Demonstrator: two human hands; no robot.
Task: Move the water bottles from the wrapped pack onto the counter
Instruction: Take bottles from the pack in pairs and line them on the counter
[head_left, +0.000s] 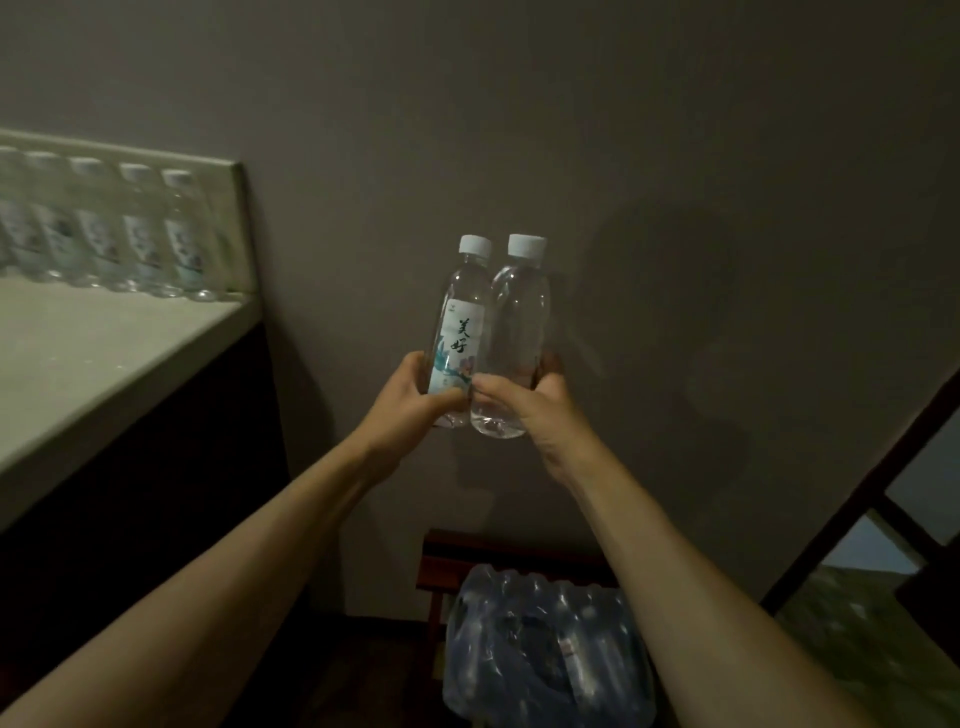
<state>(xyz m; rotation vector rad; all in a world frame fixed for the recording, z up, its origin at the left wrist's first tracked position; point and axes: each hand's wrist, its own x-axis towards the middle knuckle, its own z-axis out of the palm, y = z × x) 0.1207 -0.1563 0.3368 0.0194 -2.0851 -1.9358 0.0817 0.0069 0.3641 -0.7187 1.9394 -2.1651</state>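
Note:
Two clear water bottles with white caps are held upright, side by side and touching, in front of the grey wall. My left hand (415, 395) grips the left bottle (460, 317), whose label faces me. My right hand (530, 400) grips the right bottle (519, 322) low on its body. Below them the wrapped pack (545, 654), in bluish plastic film, rests on a dark wooden stand. The pale counter (104, 353) lies to the left, with a row of several bottles (140, 234) standing along its back ledge.
The counter's front edge runs diagonally at the left, with a dark cabinet face (156, 493) beneath it. The wooden stand (467, 556) is against the wall. A dark-framed panel (883, 519) slants up at the right.

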